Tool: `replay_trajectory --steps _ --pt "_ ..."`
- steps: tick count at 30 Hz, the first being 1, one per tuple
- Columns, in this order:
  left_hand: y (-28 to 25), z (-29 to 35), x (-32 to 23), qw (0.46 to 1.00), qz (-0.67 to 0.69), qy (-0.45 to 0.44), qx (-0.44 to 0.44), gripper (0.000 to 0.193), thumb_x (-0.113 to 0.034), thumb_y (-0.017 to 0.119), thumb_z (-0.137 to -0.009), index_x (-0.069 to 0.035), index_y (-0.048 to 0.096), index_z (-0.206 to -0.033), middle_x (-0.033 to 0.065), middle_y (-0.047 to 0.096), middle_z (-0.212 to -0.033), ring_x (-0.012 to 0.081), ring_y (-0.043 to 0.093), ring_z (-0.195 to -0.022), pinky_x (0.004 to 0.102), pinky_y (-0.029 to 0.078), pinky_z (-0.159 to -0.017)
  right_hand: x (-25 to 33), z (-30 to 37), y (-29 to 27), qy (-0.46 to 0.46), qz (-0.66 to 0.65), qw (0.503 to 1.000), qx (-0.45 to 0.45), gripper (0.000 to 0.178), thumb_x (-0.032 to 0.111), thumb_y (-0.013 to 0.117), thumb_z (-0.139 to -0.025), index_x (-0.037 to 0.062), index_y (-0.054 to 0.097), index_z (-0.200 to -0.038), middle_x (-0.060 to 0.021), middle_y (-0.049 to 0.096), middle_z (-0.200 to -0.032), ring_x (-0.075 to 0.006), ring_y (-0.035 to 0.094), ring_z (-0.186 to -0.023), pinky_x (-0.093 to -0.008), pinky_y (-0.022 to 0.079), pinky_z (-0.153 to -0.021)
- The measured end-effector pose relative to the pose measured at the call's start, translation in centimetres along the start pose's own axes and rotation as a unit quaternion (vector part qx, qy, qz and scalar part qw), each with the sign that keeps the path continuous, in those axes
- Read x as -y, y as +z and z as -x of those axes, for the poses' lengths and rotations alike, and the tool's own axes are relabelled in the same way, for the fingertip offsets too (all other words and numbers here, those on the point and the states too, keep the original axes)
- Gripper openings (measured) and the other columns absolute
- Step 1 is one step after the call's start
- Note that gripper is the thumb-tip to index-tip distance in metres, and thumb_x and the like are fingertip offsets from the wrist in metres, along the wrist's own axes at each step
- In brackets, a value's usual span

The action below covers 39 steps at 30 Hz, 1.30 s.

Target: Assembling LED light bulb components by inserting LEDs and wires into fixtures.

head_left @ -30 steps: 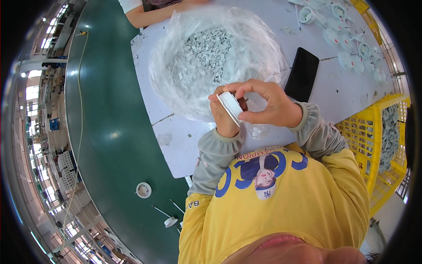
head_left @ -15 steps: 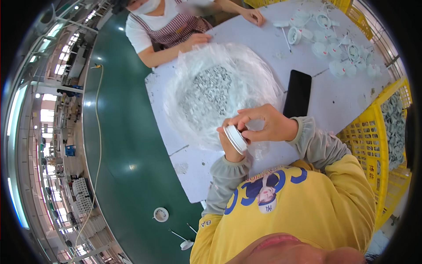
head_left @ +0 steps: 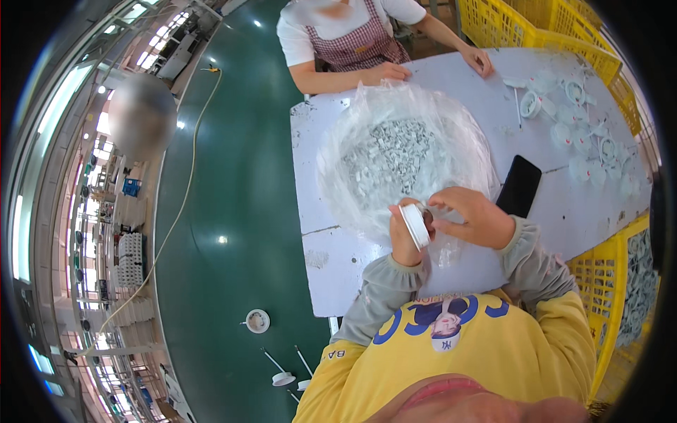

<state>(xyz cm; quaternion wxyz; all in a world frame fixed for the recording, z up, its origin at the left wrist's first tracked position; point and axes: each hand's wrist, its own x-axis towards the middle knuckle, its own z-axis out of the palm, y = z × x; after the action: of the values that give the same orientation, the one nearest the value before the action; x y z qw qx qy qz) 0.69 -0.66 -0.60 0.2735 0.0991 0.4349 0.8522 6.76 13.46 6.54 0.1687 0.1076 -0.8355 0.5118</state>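
Observation:
My left hand (head_left: 405,238) is wrapped round a white round plastic housing (head_left: 415,227), which is tilted with its rim turned to the left. Close to the housing's right side is my right hand (head_left: 474,216), thumb and index finger apart. Whether its fingertips touch the inside of the housing is hidden. Both hands are above the near edge of a clear plastic bag (head_left: 474,144), spread wide on the table. Inside it lies a heap of small grey-white parts (head_left: 402,151).
A black phone (head_left: 520,186) lies on the white table (head_left: 324,278), right of the bag. White round parts with stems (head_left: 582,134) are scattered at far right. Yellow crates (head_left: 599,289) flank the table. Across from me sits a person (head_left: 356,42). More white housings (head_left: 258,321) lie on the green floor.
My view has shifted, so the table appears farther right and lower. My right hand's fingers have drawn back slightly from the housing, which stands more on edge in my left hand.

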Motion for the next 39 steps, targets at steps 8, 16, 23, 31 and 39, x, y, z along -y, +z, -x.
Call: replay_trajectory --steps 8,16,23,31,39 --pt "0.1 -0.5 0.8 0.993 0.106 -0.012 -0.051 0.059 -0.059 0.032 -0.086 -0.011 0.039 -0.118 0.0077 0.056 -0.093 0.0155 0.051 -0.056 0.0261 0.041 -0.045 -1.7 1.1 -1.6 -0.04 0.035 0.997 0.055 0.023 0.018 0.047 -0.088 0.004 0.056 -0.105 -0.012 0.06 -0.087 -0.0251 0.057 -0.083 -0.0336 0.043 -0.074" --pt "0.9 0.2 0.6 0.996 -0.016 0.063 0.053 0.038 -0.041 0.038 -0.092 -0.006 0.049 -0.1 0.0073 0.056 -0.082 0.0096 0.039 -0.046 0.0181 0.034 -0.043 3.6 8.4 -13.3 0.024 -0.076 0.943 -0.324 0.02 0.021 0.054 -0.087 0.0055 0.059 -0.098 0.0024 0.055 -0.075 -0.0042 0.047 -0.06 -0.018 0.039 -0.055" --pt "1.6 0.1 0.3 0.996 -0.04 0.071 0.035 0.02 -0.023 0.046 -0.091 -0.003 0.047 -0.091 0.0048 0.051 -0.07 0.0091 0.04 -0.048 0.0196 0.033 -0.043 0.2 41.5 -31.9 0.32 0.46 0.682 -0.47 0.024 0.021 0.054 -0.085 -0.0004 0.06 -0.095 -0.005 0.059 -0.073 -0.0121 0.053 -0.062 -0.0264 0.041 -0.057" --pt "1.1 0.8 0.4 0.994 -0.067 0.076 0.037 0.008 -0.01 0.053 -0.087 -0.005 0.049 -0.092 0.0044 0.054 -0.071 0.0075 0.045 -0.049 0.0179 0.035 -0.043 -3.9 54.7 -33.4 0.469 0.655 0.53 -0.265 0.021 0.021 0.053 -0.079 0.0033 0.062 -0.086 -0.0117 0.062 -0.082 -0.0277 0.059 -0.077 -0.0362 0.045 -0.069" --pt "1.8 0.4 0.9 0.992 -0.079 0.07 0.068 0.008 -0.004 0.052 -0.085 -0.007 0.052 -0.093 0.0014 0.055 -0.078 0.0067 0.047 -0.058 0.0191 0.037 -0.045 -4.9 15.7 -22.8 0.286 0.508 0.804 -0.119 0.033 0.015 0.051 -0.084 0.0061 0.051 -0.116 -0.0152 0.061 -0.079 -0.0269 0.059 -0.073 -0.0357 0.044 -0.065"
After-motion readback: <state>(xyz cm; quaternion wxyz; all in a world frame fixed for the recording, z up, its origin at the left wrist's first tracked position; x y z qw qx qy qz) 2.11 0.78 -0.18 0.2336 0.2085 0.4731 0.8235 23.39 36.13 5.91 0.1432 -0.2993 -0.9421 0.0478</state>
